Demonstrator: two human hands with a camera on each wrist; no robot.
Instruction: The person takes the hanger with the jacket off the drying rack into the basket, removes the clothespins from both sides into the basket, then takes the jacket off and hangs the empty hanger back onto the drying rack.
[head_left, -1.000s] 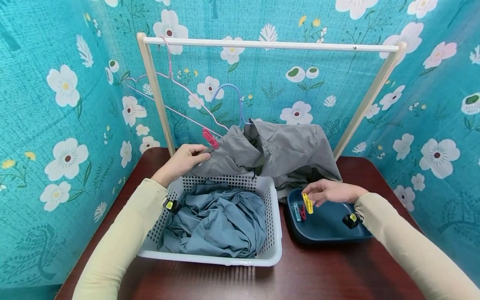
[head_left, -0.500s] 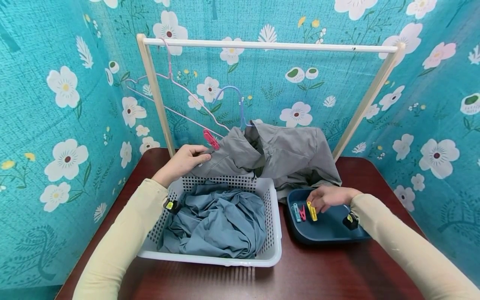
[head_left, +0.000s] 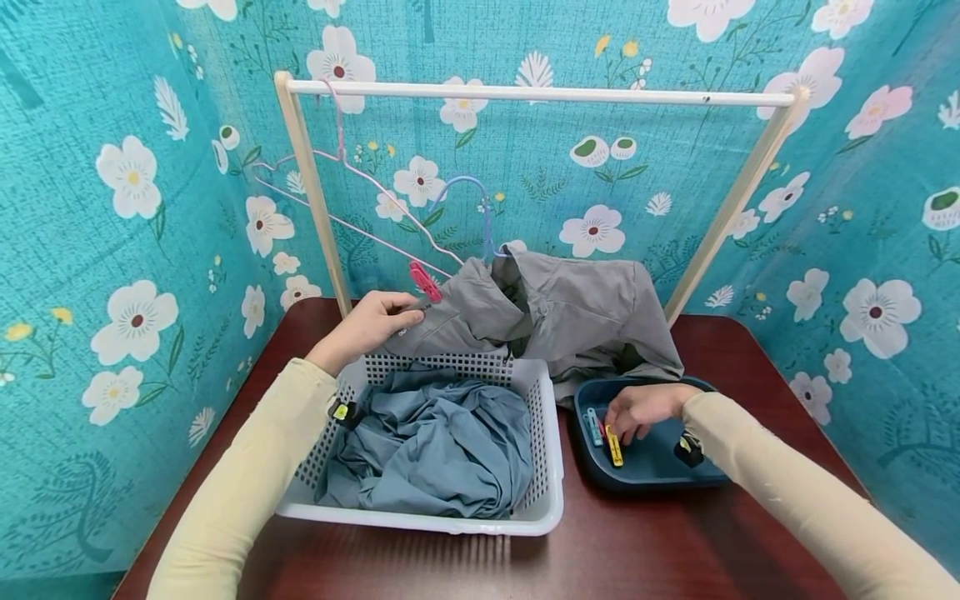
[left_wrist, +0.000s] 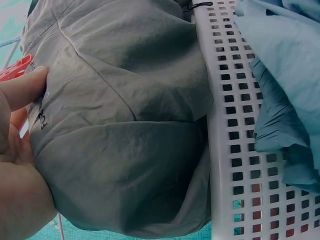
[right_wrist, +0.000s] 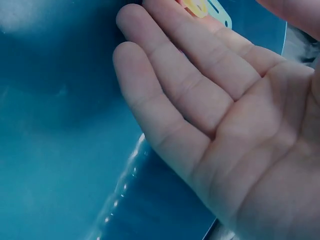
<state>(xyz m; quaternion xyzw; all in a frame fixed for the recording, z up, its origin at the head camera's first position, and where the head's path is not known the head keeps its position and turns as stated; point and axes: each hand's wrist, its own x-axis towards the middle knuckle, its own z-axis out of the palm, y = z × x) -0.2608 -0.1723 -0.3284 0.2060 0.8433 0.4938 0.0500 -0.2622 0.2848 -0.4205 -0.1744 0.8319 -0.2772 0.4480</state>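
My left hand (head_left: 365,327) pinches the edge of a grey garment (head_left: 592,296), thumb over its printed lettering and fingers behind. Just above the thumb a red clothespin (head_left: 425,282) sits on the cloth's edge. The hook of a blue hanger (head_left: 486,217) rises out of the garment, whose folds hide the rest. Down in the dark blue tray (head_left: 667,479), my right hand (head_left: 647,406) has a yellow clothespin (head_left: 614,447) at its thumb and index fingertips. Beside it lie a teal clothespin (head_left: 594,427) and a second red clothespin, mostly covered.
A white perforated basket (head_left: 551,467) holds crumpled blue-grey cloth (head_left: 442,450), left of the tray. Behind stands a rack with a white rail (head_left: 540,92) and wooden posts. A pink hanger (head_left: 341,142) hangs at its left end.
My right hand has lowered the yellow clothespin into the tray and shifted it toward the other clothespins. My left hand keeps its hold on the garment, nearly still.
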